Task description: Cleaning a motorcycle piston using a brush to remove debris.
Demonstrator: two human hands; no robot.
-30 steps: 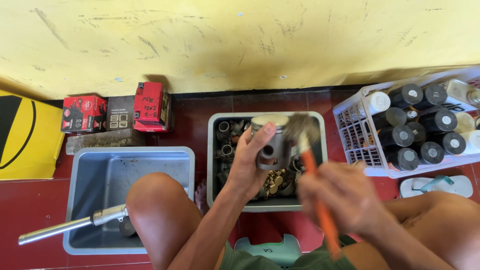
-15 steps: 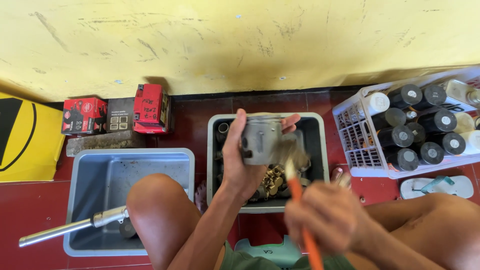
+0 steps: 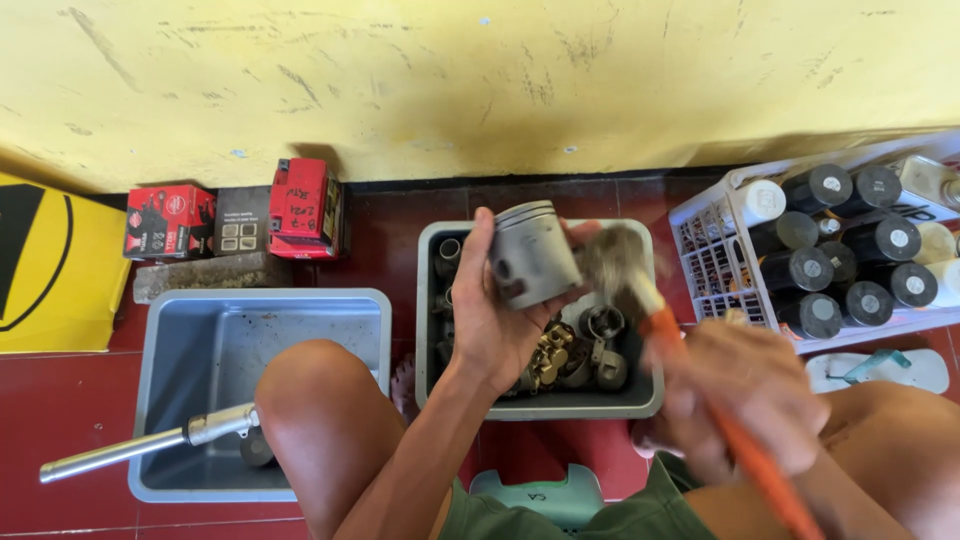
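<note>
Here, on a red tiled floor [image 3: 60, 420] below a scuffed yellow wall [image 3: 480, 80], we crouch over our work and read the scene from the left. A yellow and black panel [image 3: 50, 270] leans at the edge, with red and dark boxes [image 3: 240, 215] ranged along the wall beside it. In front of them sits a grey tub [image 3: 180, 340], a metal tube [image 3: 140, 450] lying over its near rim beside our left knee. Our left hand [image 3: 490, 320] is raised over a second grey bin [image 3: 640, 400] of small metal parts [image 3: 575, 355], its fingers and thumb wrapped around a grey metal piston [image 3: 530, 255], held tilted, crown up and away from us. Just to the right, a brush [image 3: 640, 290] with an orange handle meets the piston's side; its bristles are blurred. Our right hand [image 3: 745, 395] is closed around that handle, low and near our lap, also blurred. We judge the step in hand to be the scrubbing of the piston's outer wall, with the work well under way but not visibly finished. The next move, as we see it, calls for turning the piston in the left hand so that a fresh face meets the bristles, with a grip firm enough against the strokes. At far right a white basket [image 3: 715, 260] of dark capped bottles [image 3: 830, 250] stands against the wall, a pale sandal [image 3: 880, 370] before it.
</note>
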